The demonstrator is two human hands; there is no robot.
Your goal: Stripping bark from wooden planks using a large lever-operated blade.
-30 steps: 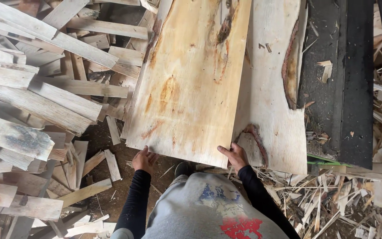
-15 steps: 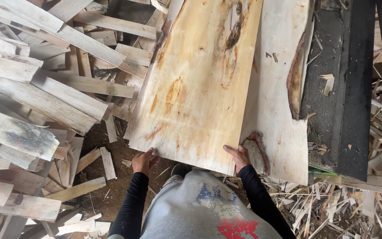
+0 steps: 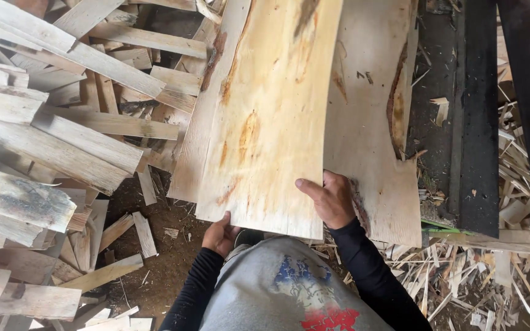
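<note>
A wide, pale sheet of thin wood veneer (image 3: 271, 116) with orange-brown stains stretches away from me. My left hand (image 3: 221, 234) grips its near left corner from underneath. My right hand (image 3: 331, 197) lies on its near right edge, thumb on top. Below it rests a second pale sheet (image 3: 372, 153) with a dark bark streak along its right side. A narrower strip (image 3: 207, 116) shows under the top sheet's left edge. I wear black sleeves and a grey shirt.
A heap of grey weathered wood offcuts (image 3: 62, 129) fills the left side. Dark machine beams (image 3: 480, 122) run along the right. Splinters and thin scraps (image 3: 461, 276) litter the ground at the lower right; bare dirt (image 3: 167, 251) lies at lower centre.
The top sheet has shifted toward me and to the right over the lower one. My right hand has moved up onto its near right edge; my left hand keeps its corner grip.
</note>
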